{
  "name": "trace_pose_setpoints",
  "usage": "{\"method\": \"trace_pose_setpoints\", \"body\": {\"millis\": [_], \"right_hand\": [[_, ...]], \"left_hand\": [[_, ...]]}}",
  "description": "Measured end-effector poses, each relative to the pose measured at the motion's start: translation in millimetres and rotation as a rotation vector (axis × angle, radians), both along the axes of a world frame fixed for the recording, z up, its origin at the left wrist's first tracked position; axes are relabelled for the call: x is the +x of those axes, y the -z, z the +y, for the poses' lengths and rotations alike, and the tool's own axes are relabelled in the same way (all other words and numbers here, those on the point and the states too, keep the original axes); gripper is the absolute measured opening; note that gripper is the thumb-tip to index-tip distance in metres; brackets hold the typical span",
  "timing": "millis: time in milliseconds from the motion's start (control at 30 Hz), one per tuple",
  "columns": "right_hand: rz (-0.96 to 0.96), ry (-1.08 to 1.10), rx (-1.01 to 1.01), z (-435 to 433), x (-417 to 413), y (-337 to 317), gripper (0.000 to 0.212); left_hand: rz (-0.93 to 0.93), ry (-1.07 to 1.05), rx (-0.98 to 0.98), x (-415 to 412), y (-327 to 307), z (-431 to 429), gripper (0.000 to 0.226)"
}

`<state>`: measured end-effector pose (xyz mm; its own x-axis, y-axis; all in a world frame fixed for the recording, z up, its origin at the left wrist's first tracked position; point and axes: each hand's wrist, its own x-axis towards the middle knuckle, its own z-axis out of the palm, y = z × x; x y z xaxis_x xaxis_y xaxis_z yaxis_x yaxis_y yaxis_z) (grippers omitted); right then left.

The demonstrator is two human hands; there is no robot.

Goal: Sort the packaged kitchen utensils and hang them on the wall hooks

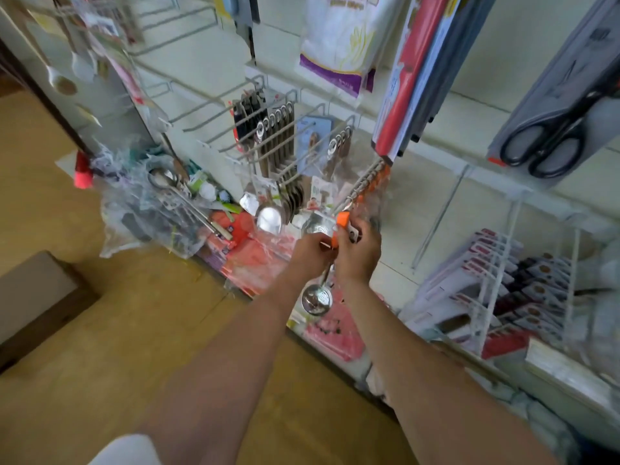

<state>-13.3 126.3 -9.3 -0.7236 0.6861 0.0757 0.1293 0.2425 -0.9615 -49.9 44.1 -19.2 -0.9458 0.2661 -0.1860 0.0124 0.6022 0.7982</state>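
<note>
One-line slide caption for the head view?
Left hand and right hand hold an orange-handled ladle at the tip of a wall hook loaded with similar ones.

White panel wall (486,45) meets tan floor (134,330).

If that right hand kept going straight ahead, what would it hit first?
Probably the tip of the white wire hook carrying orange-handled utensils, just beyond the orange-handled steel ladle the right hand holds; depth unclear.
</note>
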Motion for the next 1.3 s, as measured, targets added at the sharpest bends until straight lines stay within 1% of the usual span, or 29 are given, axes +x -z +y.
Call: {"method": "trace_pose_setpoints", "body": {"millis": [133, 233, 367, 467, 567, 667, 867, 933, 1100, 1200, 1300], "right_hand": [[-0.020, 0.051, -0.058, 1, 1, 4, 0.035], [-0.030, 0.046, -0.053, 4, 3, 2, 0.038], [-0.027, -0.018, -0.015, 8, 3, 7, 0.033], [-0.024, -0.060, -0.024, 10, 0, 11, 0.031], [-0.007, -0.091, -0.110, 13, -1, 13, 0.029], [-0.001, -0.106, -0.116, 14, -1, 12, 0.026], [-0.018, -0.092, -0.053, 15, -3, 16, 0.017], [-0.009, -0.091, -0.060, 15, -3, 16, 0.017], [-0.002, -0.091, -0.066, 14, -2, 14, 0.024], [-0.008, -0.089, -0.053, 13, -1, 14, 0.024], [0.000, -0.064, -0.025, 11, -1, 12, 0.024]], "left_hand": [[-0.052, -0.022, 0.057, 5, 6, 1, 0.015], [-0.108, -0.040, 0.118, 5, 6, 1, 0.008], [-0.152, -0.061, 0.197, 6, 11, 0, 0.024], [-0.218, -0.072, 0.289, 7, 14, -1, 0.025], [-0.268, -0.087, 0.352, 8, 18, 1, 0.020], [-0.287, -0.099, 0.367, 9, 18, 2, 0.011], [-0.309, -0.091, 0.401, 11, 19, 3, 0.016], [-0.317, -0.097, 0.408, 11, 18, 4, 0.017], [-0.317, -0.106, 0.408, 12, 19, 5, 0.031], [-0.318, -0.106, 0.411, 11, 21, 4, 0.031], [-0.323, -0.100, 0.418, 12, 19, 3, 0.026]]}}
